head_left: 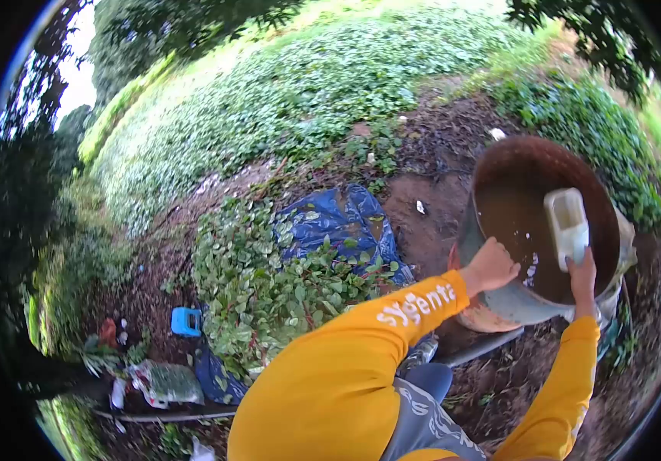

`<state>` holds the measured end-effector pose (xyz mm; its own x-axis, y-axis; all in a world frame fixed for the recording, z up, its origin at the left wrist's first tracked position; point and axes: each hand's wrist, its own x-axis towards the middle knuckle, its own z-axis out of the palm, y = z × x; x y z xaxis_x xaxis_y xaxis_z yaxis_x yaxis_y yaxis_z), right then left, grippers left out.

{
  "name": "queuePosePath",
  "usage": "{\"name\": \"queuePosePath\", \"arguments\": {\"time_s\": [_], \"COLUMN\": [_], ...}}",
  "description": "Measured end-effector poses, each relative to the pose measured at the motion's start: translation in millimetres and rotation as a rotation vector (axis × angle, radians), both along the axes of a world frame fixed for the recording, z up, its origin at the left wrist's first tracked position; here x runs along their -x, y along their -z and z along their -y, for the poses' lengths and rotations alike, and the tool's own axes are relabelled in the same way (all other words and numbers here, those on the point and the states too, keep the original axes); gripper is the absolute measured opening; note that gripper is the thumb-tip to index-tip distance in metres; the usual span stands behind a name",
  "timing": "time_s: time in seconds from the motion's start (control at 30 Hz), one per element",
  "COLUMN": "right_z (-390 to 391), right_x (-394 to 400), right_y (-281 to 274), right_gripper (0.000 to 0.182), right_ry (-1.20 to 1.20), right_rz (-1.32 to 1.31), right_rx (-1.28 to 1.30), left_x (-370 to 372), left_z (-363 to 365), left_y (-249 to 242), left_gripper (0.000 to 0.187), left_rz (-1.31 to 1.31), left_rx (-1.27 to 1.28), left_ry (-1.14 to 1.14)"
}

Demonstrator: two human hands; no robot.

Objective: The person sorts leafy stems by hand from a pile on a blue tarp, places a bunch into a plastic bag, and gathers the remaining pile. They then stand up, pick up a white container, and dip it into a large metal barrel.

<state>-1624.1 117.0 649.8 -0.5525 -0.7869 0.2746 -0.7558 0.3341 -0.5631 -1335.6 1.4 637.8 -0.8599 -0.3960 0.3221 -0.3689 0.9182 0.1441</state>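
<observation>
A large round drum (492,296) with a rusty inner wall stands at the right, with brownish water inside. My right hand (582,278) grips the lower end of a whitish plastic container (564,219), cut open on its upper side, over the water. At the drum's near left rim is my left hand (492,265), its fingers curled closed; whether it holds anything small is hidden. White specks float between the two hands.
Leafy cut greens (269,284) lie piled on a blue plastic sheet (338,223) left of the drum. A blue plastic object (186,322) and a filled clear bag (167,383) sit at the lower left. Low green plants (292,100) cover the ground beyond.
</observation>
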Motion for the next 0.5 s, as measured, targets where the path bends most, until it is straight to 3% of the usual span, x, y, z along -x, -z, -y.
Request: {"name": "queuePosePath", "arguments": {"time_s": [0.03,0.23,0.27,0.37,0.4,0.47,0.5], "right_z": [12.3,85.0,83.5,112.2,111.0,95.6,85.1], "right_x": [19.0,4.2,-26.0,66.4,50.5,147.9,152.3], "right_y": [32.6,72.2,47.1,212.5,197.7,365.2,369.5], "right_gripper": [0.059,0.074,0.069,0.066,0.067,0.069,0.068], "right_ry": [-0.006,-0.320,-0.448,-0.674,-0.658,-0.601,-0.644], "right_rz": [-0.098,-0.302,-0.603,-0.440,-0.492,-0.649,-0.694], "right_rx": [-0.096,-1.141,-1.123,-1.214,-1.295,-0.918,-0.860], "left_x": [-0.7,8.1,9.8,12.3,10.9,13.4,14.5], "left_z": [-3.3,-7.4,-7.6,-11.7,-14.3,-17.7,-17.8], "left_y": [0.2,9.3,11.1,11.1,6.9,9.0,9.2], "left_gripper": [0.042,0.042,0.043,0.044,0.045,0.048,0.048], "left_rz": [-0.007,-0.034,-0.092,-0.098,-0.079,-0.042,-0.043], "left_rx": [-0.025,-0.015,-0.016,-0.010,-0.038,-0.061,-0.062], "left_ry": [-0.014,-0.163,-0.155,-0.161,-0.164,-0.177,-0.201]}}
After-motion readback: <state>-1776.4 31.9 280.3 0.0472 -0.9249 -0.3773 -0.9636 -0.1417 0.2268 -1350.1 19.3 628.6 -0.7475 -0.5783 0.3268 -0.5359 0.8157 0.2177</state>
